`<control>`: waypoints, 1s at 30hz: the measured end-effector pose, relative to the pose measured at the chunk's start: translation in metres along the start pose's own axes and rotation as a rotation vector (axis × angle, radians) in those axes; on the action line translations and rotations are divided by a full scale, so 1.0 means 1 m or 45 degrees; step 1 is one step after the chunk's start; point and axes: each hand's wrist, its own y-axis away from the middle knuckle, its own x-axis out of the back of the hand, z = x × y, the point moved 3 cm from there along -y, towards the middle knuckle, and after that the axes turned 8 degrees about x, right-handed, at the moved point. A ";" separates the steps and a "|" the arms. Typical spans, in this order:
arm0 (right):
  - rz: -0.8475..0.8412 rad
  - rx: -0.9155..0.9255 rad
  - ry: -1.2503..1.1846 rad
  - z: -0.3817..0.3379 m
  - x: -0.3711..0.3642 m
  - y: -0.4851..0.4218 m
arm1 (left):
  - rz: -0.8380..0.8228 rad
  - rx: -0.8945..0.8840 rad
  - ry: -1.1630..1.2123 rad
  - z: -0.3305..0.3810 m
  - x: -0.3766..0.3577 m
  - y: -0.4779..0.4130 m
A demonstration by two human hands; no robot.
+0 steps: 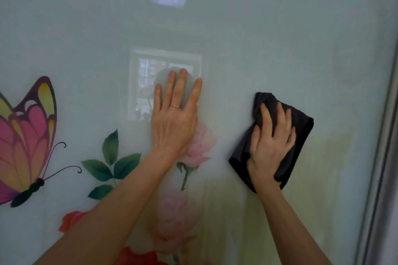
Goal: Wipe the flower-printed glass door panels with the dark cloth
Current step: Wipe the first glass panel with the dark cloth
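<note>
Right hand (271, 148) presses the dark cloth (280, 135) flat on the glass door panel (258, 28), fingers bent over the bunched fabric, gripping it. Cloth sits right of centre, mid-height, near but clear of the metal frame edge (379, 157) on the right; a strip of bare glass lies between them. Left hand (174, 118) lies flat on the glass, fingers straight and spread, holding nothing, a ring (174, 105) on one finger, palm over a pink rose print (200, 144). The hands are apart, with bare glass between. Butterfly print (25, 142) at the left edge, green leaves (112, 161) beside it. Wide plain glass above both hands; a window reflection (165, 84) behind the left fingers.
</note>
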 end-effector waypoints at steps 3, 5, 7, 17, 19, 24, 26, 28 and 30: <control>-0.003 -0.034 -0.065 -0.022 0.001 0.001 | -0.024 -0.009 0.021 0.014 -0.004 0.002; -0.048 0.054 -0.148 -0.038 0.003 0.005 | -0.048 -0.025 0.028 0.023 -0.007 0.003; -0.103 0.165 -0.199 -0.039 0.005 0.007 | -0.052 -0.026 0.038 0.032 -0.012 0.002; -0.071 0.139 -0.057 0.044 0.009 -0.013 | 0.015 0.017 0.006 0.040 -0.016 0.001; -0.055 0.064 -0.054 0.036 0.008 -0.015 | 0.002 0.030 0.003 0.043 -0.016 0.001; -0.104 0.234 -0.137 0.001 0.010 0.004 | -0.046 0.008 0.007 0.055 -0.020 0.003; -0.141 0.379 -0.174 0.004 0.012 0.010 | -0.055 -0.005 0.008 0.062 -0.024 0.002; -0.173 0.472 -0.190 0.015 0.014 0.009 | -0.051 -0.004 0.000 0.068 -0.027 0.002; -0.182 0.523 -0.200 0.030 0.016 0.005 | -0.046 0.002 -0.013 0.070 -0.028 0.001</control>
